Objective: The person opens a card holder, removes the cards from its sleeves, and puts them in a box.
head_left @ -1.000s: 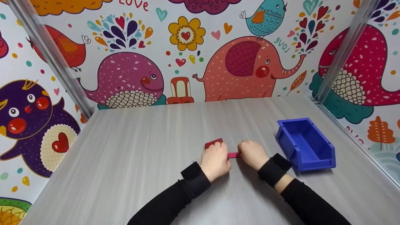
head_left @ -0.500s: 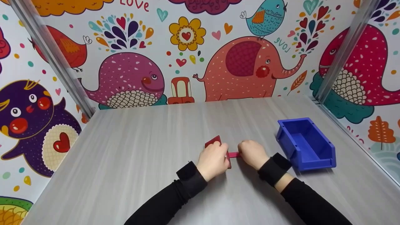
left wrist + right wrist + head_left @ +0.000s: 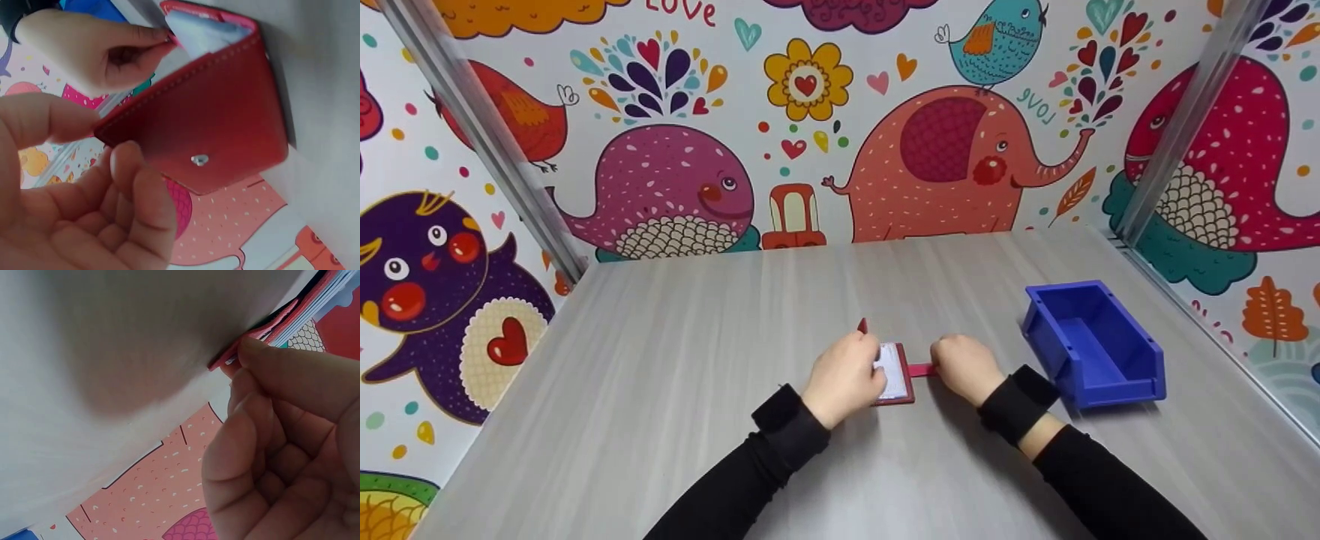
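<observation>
A small red booklet-like case lies on the table, partly opened, with white or clear sheets inside. My left hand pinches the edge of its raised cover; in the left wrist view the red cover stands tilted, a metal snap on it, thumb and fingers at its corner. My right hand pinches the pink-red strap that sticks out from the case's right side. Up close in the right wrist view, thumb and forefinger hold the strap's end low over the table.
A blue open bin stands on the table to the right of my right hand. Walls with printed cartoon animals and metal corner posts border the grey table at the back and sides.
My left hand has moved left, swinging the red cover up and leftward, so the sheets inside now show. My right hand has stayed in place on the strap.
</observation>
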The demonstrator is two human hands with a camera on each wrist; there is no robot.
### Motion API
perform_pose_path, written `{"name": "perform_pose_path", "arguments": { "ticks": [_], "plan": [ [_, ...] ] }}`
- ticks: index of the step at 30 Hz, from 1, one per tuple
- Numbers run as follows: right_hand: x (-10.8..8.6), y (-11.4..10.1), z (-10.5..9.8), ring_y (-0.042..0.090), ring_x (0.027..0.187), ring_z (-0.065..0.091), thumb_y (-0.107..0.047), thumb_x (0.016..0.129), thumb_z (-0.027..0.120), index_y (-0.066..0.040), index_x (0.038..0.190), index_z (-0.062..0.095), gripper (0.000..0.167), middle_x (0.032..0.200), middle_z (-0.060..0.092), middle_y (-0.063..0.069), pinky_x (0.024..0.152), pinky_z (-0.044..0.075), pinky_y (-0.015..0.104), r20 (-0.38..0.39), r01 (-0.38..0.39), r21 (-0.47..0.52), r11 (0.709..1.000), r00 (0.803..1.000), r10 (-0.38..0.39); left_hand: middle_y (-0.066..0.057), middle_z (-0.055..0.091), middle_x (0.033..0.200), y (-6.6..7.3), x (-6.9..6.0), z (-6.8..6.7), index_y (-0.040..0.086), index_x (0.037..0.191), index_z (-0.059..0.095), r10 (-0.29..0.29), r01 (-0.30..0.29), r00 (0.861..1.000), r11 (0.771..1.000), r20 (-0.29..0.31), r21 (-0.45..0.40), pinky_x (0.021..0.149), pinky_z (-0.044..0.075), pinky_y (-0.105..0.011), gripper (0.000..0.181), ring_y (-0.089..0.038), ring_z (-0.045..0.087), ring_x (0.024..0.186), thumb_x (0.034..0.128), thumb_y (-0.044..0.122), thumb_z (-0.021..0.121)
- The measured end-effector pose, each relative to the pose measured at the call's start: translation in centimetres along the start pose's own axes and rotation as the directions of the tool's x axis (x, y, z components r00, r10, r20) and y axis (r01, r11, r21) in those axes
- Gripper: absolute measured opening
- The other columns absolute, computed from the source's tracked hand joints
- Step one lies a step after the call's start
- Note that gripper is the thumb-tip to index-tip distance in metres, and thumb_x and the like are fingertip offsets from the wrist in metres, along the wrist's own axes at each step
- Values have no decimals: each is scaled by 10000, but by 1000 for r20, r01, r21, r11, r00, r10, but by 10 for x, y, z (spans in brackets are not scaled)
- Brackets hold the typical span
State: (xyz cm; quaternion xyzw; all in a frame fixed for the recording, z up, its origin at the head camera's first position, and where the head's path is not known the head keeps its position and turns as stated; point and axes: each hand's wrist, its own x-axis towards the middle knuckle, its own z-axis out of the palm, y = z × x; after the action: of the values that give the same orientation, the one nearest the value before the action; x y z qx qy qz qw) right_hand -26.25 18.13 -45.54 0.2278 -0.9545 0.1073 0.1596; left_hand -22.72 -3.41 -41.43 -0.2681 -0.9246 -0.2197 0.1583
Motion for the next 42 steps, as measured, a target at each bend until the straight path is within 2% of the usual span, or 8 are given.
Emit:
{"name": "perform_pose_path", "arguments": {
  "ticks": [7, 14, 23, 42],
  "plan": [
    [0, 0, 0, 334, 600, 599, 47, 676, 760, -70, 616, 598, 209, 640, 588, 84, 556, 494, 479, 7, 9, -6, 1000, 1000, -9, -26, 518, 729, -10, -6, -11, 64, 737, 546, -33, 33, 999, 999, 0, -16, 565, 451, -367, 108, -182, 487, 630, 775, 62, 647],
    [-1, 0, 0, 328, 602, 600, 62, 683, 730, -75, 618, 600, 200, 643, 580, 75, 545, 494, 475, 5, 5, -6, 1000, 1000, -5, -35, 538, 709, -21, -12, -15, 72, 694, 553, -9, 9, 999, 1000, -47, -2, 581, 461, -378, 131, -201, 519, 630, 773, 41, 653],
    [1, -1, 0, 328, 610, 599, 72, 680, 719, -82, 617, 600, 205, 647, 588, 73, 558, 494, 475, 12, -5, -2, 1000, 1000, 5, -17, 527, 689, -32, -19, -18, 80, 689, 576, -23, 22, 998, 999, -54, -25, 589, 451, -370, 122, -195, 521, 630, 744, 23, 668],
    [0, 0, 0, 333, 607, 597, 68, 685, 730, -70, 626, 602, 198, 642, 583, 83, 565, 493, 476, 2, 18, -6, 1000, 1000, -18, -17, 525, 686, -49, -37, -20, 71, 692, 574, -97, 97, 995, 995, 1, -21, 587, 443, -340, 138, -184, 513, 636, 727, -36, 653]
  ]
}}
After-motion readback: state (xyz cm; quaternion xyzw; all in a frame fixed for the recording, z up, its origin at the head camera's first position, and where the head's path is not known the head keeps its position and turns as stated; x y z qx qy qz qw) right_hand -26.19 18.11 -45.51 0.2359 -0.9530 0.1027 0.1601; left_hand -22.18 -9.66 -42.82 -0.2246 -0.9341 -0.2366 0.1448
